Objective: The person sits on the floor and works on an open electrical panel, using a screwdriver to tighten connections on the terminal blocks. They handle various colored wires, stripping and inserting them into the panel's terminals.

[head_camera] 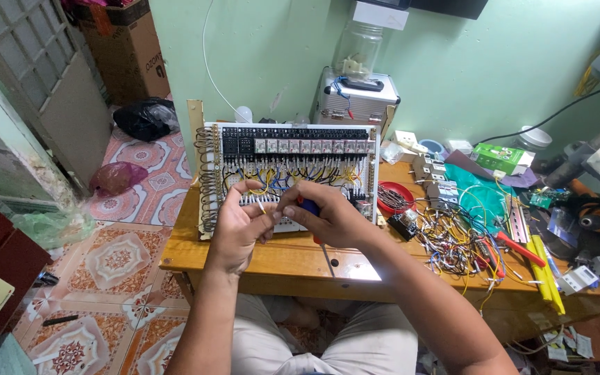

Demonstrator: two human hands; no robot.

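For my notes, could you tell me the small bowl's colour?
Red: the bowl, clearest in the head view.

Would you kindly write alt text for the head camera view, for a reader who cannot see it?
A person's left hand pinches a thin yellow wire while the right hand holds a red-and-blue-handled screwdriver, in front of a white wired relay panel on a wooden table. Loose wires lie to the right.
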